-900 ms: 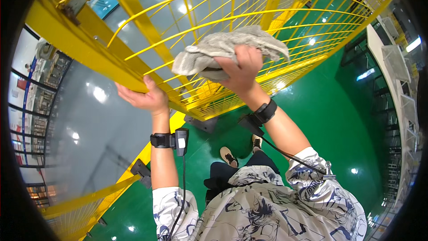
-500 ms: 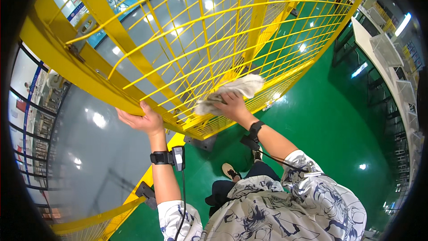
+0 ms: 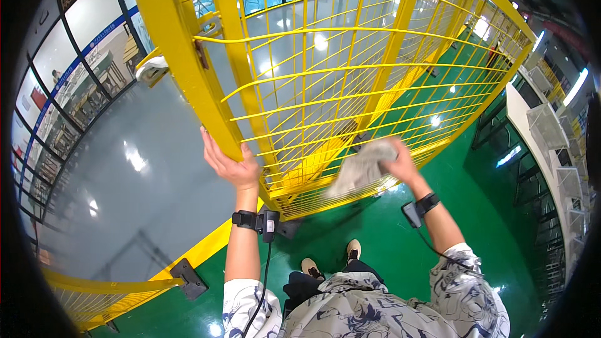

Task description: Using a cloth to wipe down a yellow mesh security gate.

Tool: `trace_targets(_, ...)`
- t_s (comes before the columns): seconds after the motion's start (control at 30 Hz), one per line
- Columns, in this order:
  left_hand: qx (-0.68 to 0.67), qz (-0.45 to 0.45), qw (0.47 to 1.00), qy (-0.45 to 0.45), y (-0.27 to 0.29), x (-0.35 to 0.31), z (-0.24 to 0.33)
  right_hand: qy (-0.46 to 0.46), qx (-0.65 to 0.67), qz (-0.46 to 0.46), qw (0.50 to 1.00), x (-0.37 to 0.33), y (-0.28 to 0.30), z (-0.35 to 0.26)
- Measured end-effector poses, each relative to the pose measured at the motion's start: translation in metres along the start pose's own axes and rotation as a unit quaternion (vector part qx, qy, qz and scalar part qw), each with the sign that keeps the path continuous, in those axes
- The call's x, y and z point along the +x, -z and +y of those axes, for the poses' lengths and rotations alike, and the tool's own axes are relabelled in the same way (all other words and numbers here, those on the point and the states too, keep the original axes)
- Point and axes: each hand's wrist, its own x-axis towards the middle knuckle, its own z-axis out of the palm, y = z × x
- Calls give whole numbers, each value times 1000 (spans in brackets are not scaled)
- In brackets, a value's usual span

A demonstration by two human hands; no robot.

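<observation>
A yellow wire-mesh fence panel [image 3: 395, 44] stands in front of me, with a thick yellow post [image 3: 195, 69] along its left edge. My left hand [image 3: 231, 166] grips the lower visible part of this post, fingers along its outer side and thumb on the near side. In my right hand [image 3: 404, 161] is a light grey-white cloth [image 3: 358, 166], bunched at the fingers and hanging loose to the left. The cloth is in front of the mesh near the panel's lower rail; it is slightly blurred, and I cannot tell whether it touches the wires.
A latch fitting [image 3: 152, 70] juts from the post. At lower left another yellow fence section [image 3: 119, 288] stands by a dark floor bracket [image 3: 189, 278]. White-topped benches [image 3: 523, 119] line the right side. Cabled devices are strapped to my left wrist [image 3: 270, 225] and right wrist [image 3: 412, 214].
My right hand has moved right with the cloth, which now hangs away from the lower left of the mesh. My left hand stays on the post. The view has shifted, and the post appears more upright.
</observation>
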Motion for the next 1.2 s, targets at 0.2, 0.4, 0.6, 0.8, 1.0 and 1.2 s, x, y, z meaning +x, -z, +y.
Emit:
trace_targets(0.2,28,-1,999,-14,10,0,-10,339,22,297,893,110,39,-237)
trace_targets(0.4,18,-9,1000,-13,6,-5,3,516,-9,442,734,163,30,-361)
trace_targets(0.6,24,-11,1000,-10,7,0,0,493,-82,369,784,136,-51,-350)
trace_targets(0.8,35,-9,999,-17,7,-3,-9,506,-164,305,790,107,-92,-304)
trace_targets(1.0,7,-27,999,-23,5,-1,-7,488,-164,205,833,73,-134,-227)
trace_targets(1.2,4,-42,999,-15,8,-4,-8,505,-126,190,832,60,-144,-207)
